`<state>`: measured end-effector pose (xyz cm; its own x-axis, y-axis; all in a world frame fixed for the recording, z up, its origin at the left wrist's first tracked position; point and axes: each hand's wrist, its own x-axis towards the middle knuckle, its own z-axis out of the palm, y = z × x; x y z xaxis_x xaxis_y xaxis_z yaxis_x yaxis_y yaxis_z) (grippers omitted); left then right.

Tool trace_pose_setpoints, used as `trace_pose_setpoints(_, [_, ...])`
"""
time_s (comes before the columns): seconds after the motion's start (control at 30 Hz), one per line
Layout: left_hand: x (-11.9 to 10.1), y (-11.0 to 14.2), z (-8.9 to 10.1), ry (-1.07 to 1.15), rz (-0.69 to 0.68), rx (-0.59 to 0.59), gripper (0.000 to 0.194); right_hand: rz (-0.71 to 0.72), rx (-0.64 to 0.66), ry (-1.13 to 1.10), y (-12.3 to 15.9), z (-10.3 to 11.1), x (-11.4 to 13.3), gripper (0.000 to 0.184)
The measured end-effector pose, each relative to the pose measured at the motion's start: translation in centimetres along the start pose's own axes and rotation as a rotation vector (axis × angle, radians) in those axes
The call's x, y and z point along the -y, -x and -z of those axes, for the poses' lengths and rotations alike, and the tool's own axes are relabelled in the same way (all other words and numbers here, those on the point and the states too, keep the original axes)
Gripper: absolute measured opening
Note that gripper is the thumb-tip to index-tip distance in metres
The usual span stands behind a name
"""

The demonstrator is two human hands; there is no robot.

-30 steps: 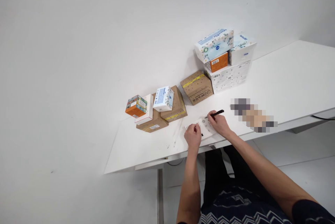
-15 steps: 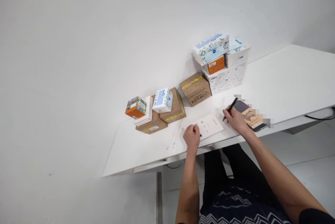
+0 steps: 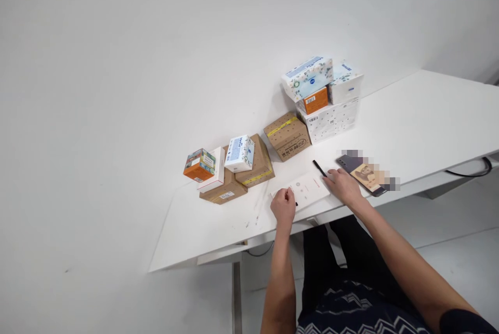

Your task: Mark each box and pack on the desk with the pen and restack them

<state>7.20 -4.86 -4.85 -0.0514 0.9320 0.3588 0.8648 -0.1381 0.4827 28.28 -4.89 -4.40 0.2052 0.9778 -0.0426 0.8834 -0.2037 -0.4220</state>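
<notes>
My left hand (image 3: pixel 283 205) is closed in a fist on the left part of a white printed booklet or sheet (image 3: pixel 310 191). A small black piece, perhaps a pen cap, pokes out beside the fist. What the fingers enclose is hidden. My right hand (image 3: pixel 343 188) rests low at the sheet's right edge, with the near end of a black pen (image 3: pixel 319 168) between thumb and forefinger. The pen points away to the upper left, almost flat to the table. Just right of this hand lies a smartphone (image 3: pixel 360 170) with a picture on it, partly blurred out.
On the white table (image 3: pixel 405 120), cardboard boxes (image 3: pixel 287 136) stand along the wall. Tissue packs (image 3: pixel 310 78), a white dotted box (image 3: pixel 331 120) and small orange boxes (image 3: pixel 199 165) are stacked there. A black cable (image 3: pixel 473 170) hangs at the right edge.
The pen has swung from a steep writing hold over the table to a low slant pointing left. My right hand has lowered and turned flatter. My left fist stays on the sheet.
</notes>
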Motion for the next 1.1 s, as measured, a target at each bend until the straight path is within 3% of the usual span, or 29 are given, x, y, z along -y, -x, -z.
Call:
trace_pose_setpoints(0.13, [0.0, 0.0, 0.0, 0.006, 0.003, -0.003, 0.033, -0.016, -0.244, 0.129, 0.5, 0.9, -2.1, 0.04])
trace_pose_setpoints(0.2, [0.0, 0.0, 0.0, 0.011, 0.006, -0.005, 0.033, -0.096, -0.291, 0.171, 0.4, 1.1, -3.6, 0.047])
trace_pose_setpoints(0.27, [-0.1, 0.0, 0.0, 0.014, 0.01, -0.007, 0.033, -0.177, -0.262, 0.175, 0.3, 1.1, -4.9, 0.058])
trace_pose_setpoints(0.37, [-0.1, 0.0, 0.0, 0.017, 0.014, -0.011, 0.032, -0.172, -0.213, 0.167, 0.2, 0.9, -6.1, 0.059])
trace_pose_setpoints(0.63, [0.0, 0.1, 0.0, 0.012, 0.007, -0.009, 0.033, -0.151, -0.172, 0.206, 0.9, 1.5, -5.4, 0.053])
trace_pose_setpoints(0.8, [-0.1, 0.1, 0.1, 0.019, 0.023, -0.009, 0.032, -0.123, -0.145, 0.105, 2.1, 1.8, -6.1, 0.054])
trace_pose_setpoints(0.9, [-0.1, 0.1, 0.1, 0.031, 0.033, -0.003, 0.033, -0.142, -0.106, -0.138, 2.9, 2.7, -6.4, 0.06])
trace_pose_setpoints(1.1, [0.0, 0.0, 0.2, 0.099, 0.055, 0.005, 0.034, -0.323, 0.083, -1.186, 4.6, 5.2, -4.0, 0.05])
